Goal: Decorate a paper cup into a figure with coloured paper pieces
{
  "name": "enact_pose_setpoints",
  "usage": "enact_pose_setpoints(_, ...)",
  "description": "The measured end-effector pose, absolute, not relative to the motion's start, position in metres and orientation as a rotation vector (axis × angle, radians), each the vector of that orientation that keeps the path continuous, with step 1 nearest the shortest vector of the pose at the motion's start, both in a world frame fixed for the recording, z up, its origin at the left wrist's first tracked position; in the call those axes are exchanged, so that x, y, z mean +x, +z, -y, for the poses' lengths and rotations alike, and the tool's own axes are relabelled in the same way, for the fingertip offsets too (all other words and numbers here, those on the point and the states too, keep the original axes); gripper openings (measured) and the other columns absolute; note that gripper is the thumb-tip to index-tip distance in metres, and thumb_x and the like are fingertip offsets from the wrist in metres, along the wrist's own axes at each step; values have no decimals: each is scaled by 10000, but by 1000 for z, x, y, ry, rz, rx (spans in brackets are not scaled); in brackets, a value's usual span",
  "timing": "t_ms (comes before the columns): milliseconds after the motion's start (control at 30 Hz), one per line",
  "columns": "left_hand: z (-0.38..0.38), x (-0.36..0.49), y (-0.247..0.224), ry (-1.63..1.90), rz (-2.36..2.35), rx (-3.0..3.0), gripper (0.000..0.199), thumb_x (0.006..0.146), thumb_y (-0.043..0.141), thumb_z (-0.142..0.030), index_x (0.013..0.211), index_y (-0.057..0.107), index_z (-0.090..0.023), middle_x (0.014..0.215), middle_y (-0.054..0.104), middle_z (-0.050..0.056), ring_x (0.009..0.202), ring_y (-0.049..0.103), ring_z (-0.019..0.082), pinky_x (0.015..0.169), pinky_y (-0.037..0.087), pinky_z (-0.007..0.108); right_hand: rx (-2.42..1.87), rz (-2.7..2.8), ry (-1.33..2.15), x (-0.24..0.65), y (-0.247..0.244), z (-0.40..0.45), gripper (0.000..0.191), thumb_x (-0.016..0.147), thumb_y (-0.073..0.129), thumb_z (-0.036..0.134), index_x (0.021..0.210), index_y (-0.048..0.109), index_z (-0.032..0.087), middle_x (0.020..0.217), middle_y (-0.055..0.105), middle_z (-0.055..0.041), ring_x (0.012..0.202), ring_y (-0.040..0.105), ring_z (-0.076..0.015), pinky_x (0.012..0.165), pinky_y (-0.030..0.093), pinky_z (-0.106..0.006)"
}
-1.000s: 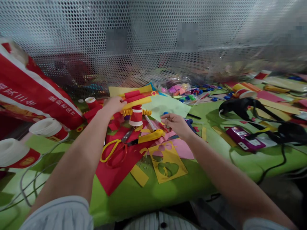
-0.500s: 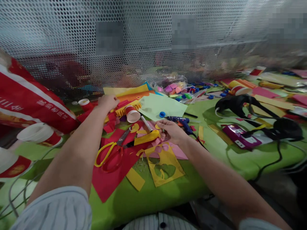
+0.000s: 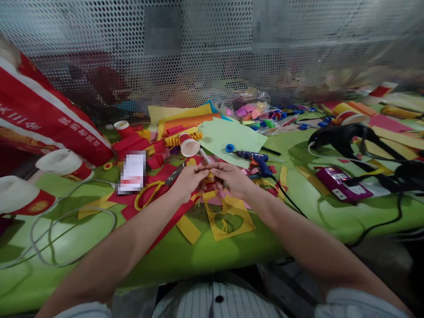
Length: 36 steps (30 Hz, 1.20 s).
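Note:
My left hand (image 3: 189,182) and my right hand (image 3: 232,177) meet at the middle of the worktop, fingertips together. Between them shows a small yellow paper piece (image 3: 210,174), mostly hidden by the fingers. Both hands have their fingers closed around it. Just beyond them lies a red and white paper cup (image 3: 190,146), tipped with its mouth toward me. Yellow-handled scissors (image 3: 148,194) rest on red paper, left of my left hand. Nearer to me is a yellow sheet with cut-out holes (image 3: 247,221).
Right of the hands lies a blue glue gun (image 3: 260,164) with its black cord. A purple box (image 3: 342,184) and black straps are farther right. On the left are a phone (image 3: 132,173), paper cups (image 3: 64,164), a white cable and a red bag (image 3: 66,119).
My left hand has come back from the far papers to meet my right hand. The phone, hidden before behind my left arm, now shows. The view has shifted slightly.

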State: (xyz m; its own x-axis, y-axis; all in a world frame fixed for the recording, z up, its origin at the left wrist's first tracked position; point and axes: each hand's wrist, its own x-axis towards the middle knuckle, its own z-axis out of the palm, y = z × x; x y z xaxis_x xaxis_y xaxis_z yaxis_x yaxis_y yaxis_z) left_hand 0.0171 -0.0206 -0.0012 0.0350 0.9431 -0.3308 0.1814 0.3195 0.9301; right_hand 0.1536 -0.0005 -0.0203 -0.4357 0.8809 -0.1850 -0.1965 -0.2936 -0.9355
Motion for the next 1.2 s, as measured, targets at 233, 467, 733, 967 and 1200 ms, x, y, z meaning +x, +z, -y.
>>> enact_pose_setpoints(233, 31, 18, -3, 880, -1417, 1049, 88, 745, 597, -242, 743, 559, -163, 568, 532, -37, 389, 450, 58, 384, 376, 205, -1022, 1211, 1789, 145, -19, 9, 151, 719, 595, 261, 826, 535, 172, 462, 482, 96, 320, 305, -8, 333, 172, -145)
enact_pose_setpoints(467, 37, 11, -9, 1047, -1545, 1295, 30, 786, 486, -164, 769, 489, -188, 520, 500, -68, 384, 475, 77, 421, 386, 207, -932, 918, 1797, 149, -16, 7, 308, 714, 596, 479, 768, 532, 183, 517, 464, 89, 316, 250, -12, 331, 177, -186)
enact_pose_setpoints(733, 54, 17, -26, 1022, -1495, 2851, 249, 814, 379, -105, 893, 614, -130, 823, 633, 83, 754, 620, 166, 616, 495, 251, -797, 526, 1818, 146, -7, 8, 425, 823, 371, 559, 740, 537, 176, 551, 451, 44, 399, 338, -54, 388, 282, -207)
enact_pose_setpoints(967, 51, 24, -31, 801, -1414, 3268, 210, 857, 413, -182, 865, 606, -99, 742, 614, 79, 692, 615, 183, 595, 495, 286, -872, 509, 1800, 141, -4, 15, 472, 806, 314, 625, 789, 521, 202, 597, 455, 27, 441, 367, -89, 417, 312, -239)
enact_pose_setpoints(1200, 48, 23, -32, 569, -1453, 3061, 227, 863, 399, -144, 928, 613, -102, 813, 623, 87, 753, 619, 181, 640, 510, 284, -945, 802, 1657, 138, -16, 18, 508, 742, 371, 687, 856, 538, 221, 709, 497, 8, 510, 403, -109, 486, 330, -269)
